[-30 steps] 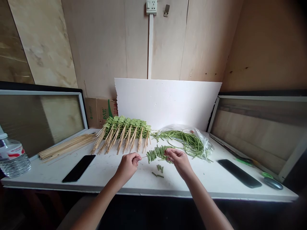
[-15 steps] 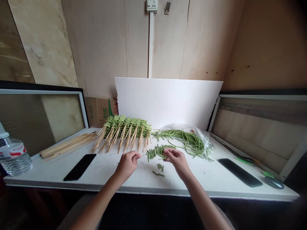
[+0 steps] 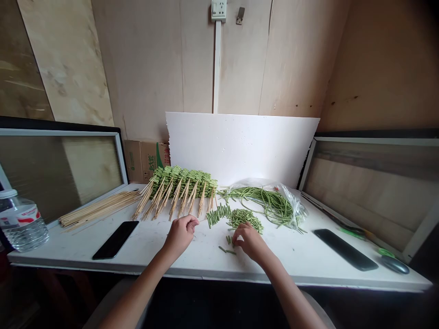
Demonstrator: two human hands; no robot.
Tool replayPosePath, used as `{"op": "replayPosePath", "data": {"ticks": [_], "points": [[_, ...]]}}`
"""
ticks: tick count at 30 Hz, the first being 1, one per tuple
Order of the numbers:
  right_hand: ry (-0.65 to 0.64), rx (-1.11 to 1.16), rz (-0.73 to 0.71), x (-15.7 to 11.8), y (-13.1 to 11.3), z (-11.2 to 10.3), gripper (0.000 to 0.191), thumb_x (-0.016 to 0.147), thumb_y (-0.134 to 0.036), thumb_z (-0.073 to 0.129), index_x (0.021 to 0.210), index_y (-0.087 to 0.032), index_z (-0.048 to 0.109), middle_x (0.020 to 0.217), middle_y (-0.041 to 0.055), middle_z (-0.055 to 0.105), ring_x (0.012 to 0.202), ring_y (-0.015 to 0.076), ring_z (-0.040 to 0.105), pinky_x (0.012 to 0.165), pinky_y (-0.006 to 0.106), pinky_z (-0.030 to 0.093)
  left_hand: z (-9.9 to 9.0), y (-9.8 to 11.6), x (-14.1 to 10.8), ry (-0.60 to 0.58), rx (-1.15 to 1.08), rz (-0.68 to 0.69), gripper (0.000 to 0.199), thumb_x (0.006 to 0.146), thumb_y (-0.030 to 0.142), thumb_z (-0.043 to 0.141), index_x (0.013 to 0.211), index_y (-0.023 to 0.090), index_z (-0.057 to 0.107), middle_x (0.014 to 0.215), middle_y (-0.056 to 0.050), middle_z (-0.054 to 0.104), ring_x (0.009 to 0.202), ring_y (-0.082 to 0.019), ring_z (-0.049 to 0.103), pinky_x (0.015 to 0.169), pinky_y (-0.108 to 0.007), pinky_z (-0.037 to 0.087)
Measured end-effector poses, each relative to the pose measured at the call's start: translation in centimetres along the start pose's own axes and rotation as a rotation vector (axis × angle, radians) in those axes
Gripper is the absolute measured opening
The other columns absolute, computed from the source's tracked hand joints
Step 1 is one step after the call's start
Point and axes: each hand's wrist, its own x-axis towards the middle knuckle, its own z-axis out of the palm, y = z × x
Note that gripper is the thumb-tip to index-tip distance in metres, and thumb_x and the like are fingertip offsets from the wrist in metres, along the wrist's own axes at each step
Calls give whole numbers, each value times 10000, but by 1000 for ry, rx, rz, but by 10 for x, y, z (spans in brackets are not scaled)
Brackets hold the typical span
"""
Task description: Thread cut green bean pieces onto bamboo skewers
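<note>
My left hand (image 3: 183, 230) is closed around the end of a thin skewer. On the skewer sits a row of cut green bean pieces (image 3: 218, 215), threaded side by side. My right hand (image 3: 251, 240) is low over the table, its thumb and fingertips pinched around a short green bean piece, which they mostly hide. A few loose bean pieces (image 3: 227, 250) lie just left of those fingers. Right behind the hand is a small heap of cut bean pieces (image 3: 245, 218), and the skewer's far end reaches to this heap.
Finished bean skewers (image 3: 181, 183) are stacked at the back, beside bare skewers (image 3: 99, 208). Long uncut beans (image 3: 270, 201) lie on a plastic bag (image 3: 295, 208). Two black phones (image 3: 115, 240), a water bottle (image 3: 23, 224) and a mouse (image 3: 395, 264) are on the white table (image 3: 164, 267).
My right hand has left the threaded bean pieces and moved down to the loose ones on the table, uncovering the heap. My left hand still holds the skewer, almost unmoved.
</note>
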Motion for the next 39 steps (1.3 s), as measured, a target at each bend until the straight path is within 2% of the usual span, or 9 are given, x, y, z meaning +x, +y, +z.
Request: {"op": "replayPosePath", "data": {"ticks": [4,11,16,21,24,30,33,35,39], "points": [[25,-39,-17,1,2,3,135,819,-117,703,835,-225,782,937,82,711,1005,293,581,834,365,456,0,0,-1,-13,-26,0,276,936,277,487,789,181,701,612,-16,612,574,-168,555,581,-259,410],[4,68,-50,2,2,8,200,811,-68,638,823,-221,767,878,62,745,970,272,605,807,336,461,3,-2,-1,-41,-48,-7,257,930,274,492,795,187,693,615,-6,608,548,-157,566,570,-253,412],[46,124,-79,4,0,5,215,842,-89,598,817,-214,771,864,72,754,950,273,613,802,351,464,2,0,-1,-58,-83,-22,255,928,287,501,803,186,699,626,-9,614,539,-152,557,541,-240,408],[171,368,64,8,2,-12,171,898,-244,587,905,-193,750,935,87,749,865,248,663,765,357,513,0,2,0,-57,-108,-38,262,934,312,507,817,177,699,633,-13,613,567,-156,561,540,-234,409],[176,432,128,8,3,-17,182,902,-294,587,927,-187,732,943,95,750,857,251,674,751,360,526,1,0,0,-58,-112,-39,267,938,322,506,820,176,696,638,-14,618,573,-157,562,555,-240,413],[109,262,84,5,1,-6,192,887,-223,564,864,-186,752,932,102,740,872,249,657,786,357,525,2,-15,5,-18,-154,-134,288,931,396,512,811,177,655,642,-7,605,599,-167,563,605,-262,420],[104,186,75,4,2,-4,185,896,-228,573,894,-192,754,963,103,738,921,256,649,804,347,514,0,-24,11,-22,-301,-220,348,899,491,552,798,168,631,659,-8,586,643,-172,573,624,-266,430],[84,124,74,3,3,-4,173,886,-213,584,885,-198,756,954,103,740,936,266,645,800,343,503,-2,-28,14,-51,-434,-277,418,854,572,598,805,158,625,669,-3,573,599,-146,530,574,-252,401],[9,60,115,2,8,-2,166,837,-170,589,825,-192,753,896,100,742,838,248,649,734,317,480,-5,-30,19,-56,-649,-329,492,768,618,699,824,136,617,693,11,561,525,-79,436,525,-228,336]]}}
